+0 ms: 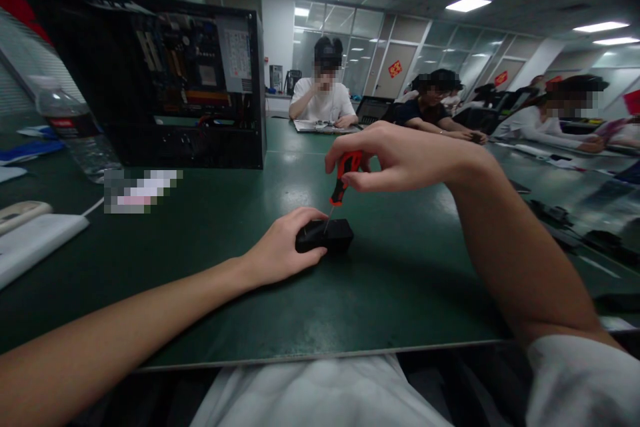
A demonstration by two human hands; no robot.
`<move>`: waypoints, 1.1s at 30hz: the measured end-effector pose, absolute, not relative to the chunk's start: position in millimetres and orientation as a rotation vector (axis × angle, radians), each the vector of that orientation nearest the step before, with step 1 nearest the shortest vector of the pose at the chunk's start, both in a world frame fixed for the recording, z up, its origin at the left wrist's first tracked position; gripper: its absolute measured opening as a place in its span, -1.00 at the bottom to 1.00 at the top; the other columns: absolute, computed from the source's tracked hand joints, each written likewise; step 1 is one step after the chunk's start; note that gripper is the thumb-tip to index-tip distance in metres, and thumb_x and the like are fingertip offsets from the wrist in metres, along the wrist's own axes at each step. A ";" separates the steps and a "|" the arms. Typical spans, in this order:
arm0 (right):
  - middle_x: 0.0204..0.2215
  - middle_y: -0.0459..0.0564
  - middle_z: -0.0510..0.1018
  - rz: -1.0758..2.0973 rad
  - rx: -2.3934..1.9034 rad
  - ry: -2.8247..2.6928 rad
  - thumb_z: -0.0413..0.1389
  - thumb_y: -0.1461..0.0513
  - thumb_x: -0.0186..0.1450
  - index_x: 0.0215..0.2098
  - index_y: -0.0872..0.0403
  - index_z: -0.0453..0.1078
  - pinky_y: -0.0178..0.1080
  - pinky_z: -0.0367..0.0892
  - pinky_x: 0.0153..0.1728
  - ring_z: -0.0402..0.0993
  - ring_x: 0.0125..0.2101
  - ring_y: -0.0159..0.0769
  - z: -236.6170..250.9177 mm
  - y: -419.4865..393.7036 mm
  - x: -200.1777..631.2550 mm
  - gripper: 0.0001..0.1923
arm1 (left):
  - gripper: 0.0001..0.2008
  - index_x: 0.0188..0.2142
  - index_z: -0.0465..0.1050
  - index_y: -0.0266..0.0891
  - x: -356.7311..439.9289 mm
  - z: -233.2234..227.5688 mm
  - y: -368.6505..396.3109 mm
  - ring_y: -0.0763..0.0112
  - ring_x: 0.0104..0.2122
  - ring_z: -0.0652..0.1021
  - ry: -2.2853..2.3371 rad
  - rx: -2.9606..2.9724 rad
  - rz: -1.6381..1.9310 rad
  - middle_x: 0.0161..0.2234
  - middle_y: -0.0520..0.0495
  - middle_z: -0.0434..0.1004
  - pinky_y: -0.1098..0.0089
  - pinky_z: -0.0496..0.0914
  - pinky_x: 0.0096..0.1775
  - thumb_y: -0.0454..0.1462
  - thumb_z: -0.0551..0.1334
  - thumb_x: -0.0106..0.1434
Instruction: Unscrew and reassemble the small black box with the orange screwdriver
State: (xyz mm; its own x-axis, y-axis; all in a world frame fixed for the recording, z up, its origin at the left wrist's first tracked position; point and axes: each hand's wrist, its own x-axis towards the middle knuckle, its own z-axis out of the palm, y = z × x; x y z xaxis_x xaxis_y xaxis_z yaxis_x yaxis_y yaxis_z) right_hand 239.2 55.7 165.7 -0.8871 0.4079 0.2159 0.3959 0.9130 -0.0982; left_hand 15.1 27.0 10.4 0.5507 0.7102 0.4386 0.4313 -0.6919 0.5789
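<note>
The left hand (283, 250) grips a small black box (325, 236) flat on the green table (400, 293), near its front edge. The right hand (400, 160) pinches the red-and-black handle of a screwdriver (343, 180), held nearly upright with its tip on the box's top.

Risk: the tip can slip out of its seat and skid toward the left fingers (305, 217) (they lie just beside it). Probable causes are a tilted shaft or a light fingertip hold. The box can also slide if the left grip loosens.
</note>
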 end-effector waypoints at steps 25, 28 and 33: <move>-0.33 -0.01 0.64 0.057 -0.806 -2.853 0.13 0.11 0.35 -0.19 0.10 0.55 -0.29 0.29 -0.39 0.50 -0.41 -0.35 173.1 61.0 253.5 -0.75 | -0.63 0.01 0.54 -0.20 21.8 11.2 25.6 0.18 -0.15 0.62 1.067 2.417 0.768 -0.09 -0.09 0.66 0.27 0.45 -0.12 -0.07 0.30 0.29; -0.34 -0.01 0.64 0.014 -0.814 -2.866 0.12 0.11 0.35 -0.21 0.10 0.55 -0.30 0.27 -0.39 0.50 -0.41 -0.36 172.3 59.9 251.1 -0.75 | -0.62 0.01 0.55 -0.21 22.2 12.7 25.0 0.19 -0.15 0.63 1.068 2.407 0.776 -0.10 -0.09 0.66 0.27 0.45 -0.12 -0.08 0.31 0.29; -0.37 -0.02 0.63 -0.032 -0.804 -2.882 0.11 0.12 0.36 -0.23 0.11 0.55 -0.32 0.23 -0.41 0.47 -0.44 -0.38 173.0 59.2 250.1 -0.75 | -0.61 0.02 0.55 -0.24 22.5 14.4 24.6 0.17 -0.11 0.63 1.061 2.404 0.782 -0.05 -0.11 0.66 0.26 0.45 -0.07 -0.09 0.31 0.28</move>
State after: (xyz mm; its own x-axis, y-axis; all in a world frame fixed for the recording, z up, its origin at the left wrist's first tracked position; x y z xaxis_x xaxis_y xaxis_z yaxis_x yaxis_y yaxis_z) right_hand 250.1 59.2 173.0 -0.8452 0.5133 0.1488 0.5165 0.8561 -0.0193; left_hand 22.5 24.6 14.4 0.5559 0.7630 0.3299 0.5405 -0.6333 0.5538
